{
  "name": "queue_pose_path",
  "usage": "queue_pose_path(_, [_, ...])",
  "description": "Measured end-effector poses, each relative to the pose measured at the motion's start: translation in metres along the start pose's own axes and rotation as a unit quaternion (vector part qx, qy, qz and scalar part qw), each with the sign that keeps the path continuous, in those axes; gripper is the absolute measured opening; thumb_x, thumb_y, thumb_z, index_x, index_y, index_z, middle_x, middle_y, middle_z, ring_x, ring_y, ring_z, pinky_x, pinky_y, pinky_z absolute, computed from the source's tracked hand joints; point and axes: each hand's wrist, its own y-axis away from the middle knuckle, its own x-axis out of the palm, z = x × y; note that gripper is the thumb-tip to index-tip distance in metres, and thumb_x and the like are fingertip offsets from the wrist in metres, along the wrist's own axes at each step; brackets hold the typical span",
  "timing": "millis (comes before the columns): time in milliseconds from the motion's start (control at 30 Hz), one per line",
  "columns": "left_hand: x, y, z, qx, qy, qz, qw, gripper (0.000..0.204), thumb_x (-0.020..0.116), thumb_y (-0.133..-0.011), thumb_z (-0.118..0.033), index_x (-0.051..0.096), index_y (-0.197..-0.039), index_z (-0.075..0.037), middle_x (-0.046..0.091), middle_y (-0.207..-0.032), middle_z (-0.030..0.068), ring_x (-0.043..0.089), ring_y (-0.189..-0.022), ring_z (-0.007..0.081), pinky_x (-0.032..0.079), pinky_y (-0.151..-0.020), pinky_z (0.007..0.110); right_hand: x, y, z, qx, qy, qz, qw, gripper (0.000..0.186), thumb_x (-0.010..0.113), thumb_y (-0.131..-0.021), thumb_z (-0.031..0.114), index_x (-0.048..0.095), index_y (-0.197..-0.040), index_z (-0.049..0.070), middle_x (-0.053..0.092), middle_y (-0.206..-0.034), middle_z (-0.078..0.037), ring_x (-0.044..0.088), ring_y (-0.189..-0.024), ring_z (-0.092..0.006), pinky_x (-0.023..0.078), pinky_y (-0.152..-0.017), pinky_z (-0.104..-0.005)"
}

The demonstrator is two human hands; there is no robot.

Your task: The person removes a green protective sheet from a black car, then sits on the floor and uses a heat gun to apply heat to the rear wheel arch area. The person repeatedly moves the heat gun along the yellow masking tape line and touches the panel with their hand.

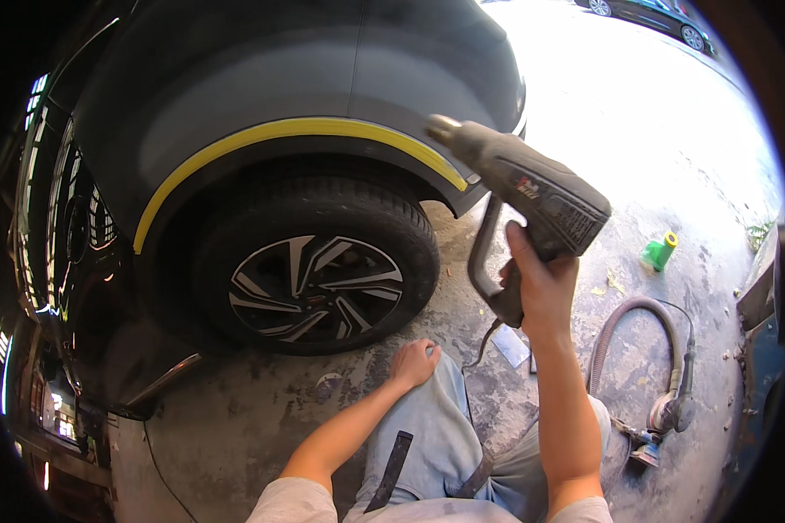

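Note:
My right hand [545, 292] is wrapped around the handle of a dark, dusty heat gun [541, 187]. The gun is raised beside the car's wheel arch, its metal nozzle pointing up and to the left. Behind the nozzle, a yellow strip of masking tape [279, 129] follows the arch of a dull grey fender [244, 87]. My left hand [416, 362] rests on my knee with loosely bent fingers and nothing visible in it. The tire [423, 261] stands just beyond that hand, around a black-and-silver wheel [317, 296].
On the concrete floor [209, 418] to the right lie a hose [606, 336] and a sander [667, 410]. Farther off stands a green roll with a yellow end [660, 251]. A flat pale sheet [510, 346] lies by my legs. Another car [654, 17] is at the far right.

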Motion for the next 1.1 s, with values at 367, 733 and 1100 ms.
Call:
queue_pose_path(367, [-0.011, 0.001, -0.004, -0.005, 0.003, -0.004, 1.000, 0.038, 0.061, -0.091, -0.038, 0.073, -0.107, -0.006, 0.071, -0.113, 0.0187, 0.065, -0.108, 0.0363, 0.051, -0.091, 0.045, -0.033, -0.037, -0.017, -0.003, -0.037, -0.128, 0.991, 0.030, 0.080, -0.089, 0.030, 0.067, -0.096, 0.003, 0.058, -0.072, 0.000, 0.055, -0.051, -0.0100, 0.048, -0.047, -0.0244])
queue_pose_path(733, [0.000, -0.013, -0.014, -0.008, -0.026, -0.008, 1.000, 0.036, 0.062, -0.089, -0.037, 0.075, -0.104, -0.007, 0.072, -0.107, 0.0189, 0.067, -0.103, 0.0372, 0.052, -0.091, 0.044, -0.061, -0.034, -0.006, 0.034, -0.046, -0.066, 0.996, 0.026, 0.081, -0.087, 0.023, 0.069, -0.099, 0.003, 0.067, -0.082, -0.004, 0.062, -0.058, -0.0111, 0.050, -0.052, -0.0252])
queue_pose_path(1100, [0.010, -0.015, 0.013, 0.066, -0.022, 0.003, 0.998, 0.036, 0.063, -0.094, -0.033, 0.073, -0.101, 0.000, 0.074, -0.097, 0.0198, 0.070, -0.092, 0.0363, 0.052, -0.083, 0.044, -0.246, -0.007, 0.017, -0.005, 0.011, -0.258, 0.966, 0.025, 0.079, -0.087, 0.025, 0.069, -0.079, 0.004, 0.062, -0.068, -0.002, 0.056, -0.055, -0.0091, 0.048, -0.050, -0.0273])
